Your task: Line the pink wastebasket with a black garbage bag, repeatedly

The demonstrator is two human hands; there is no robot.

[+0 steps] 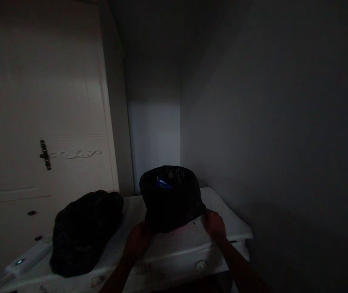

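Note:
A black plastic bag [170,207] lines or wraps a rounded container on the white dresser top [189,238]; its mouth faces up. Inside the opening lies a blue packet [163,183] with pale lettering. At the lower left edge of the bag, my left hand [139,240] has its fingers closed on the plastic. My right hand [214,224] pinches the bag's lower right edge, pulled out to a corner. The picture is dark, and what lies beneath the bag is hidden.
A full-looking black bag [85,232] rests on the dresser's left part, beside a white box-like object [29,256]. Behind, to the left, stands a white wardrobe [70,97] with a dark handle. A grey wall [268,122] borders the right side.

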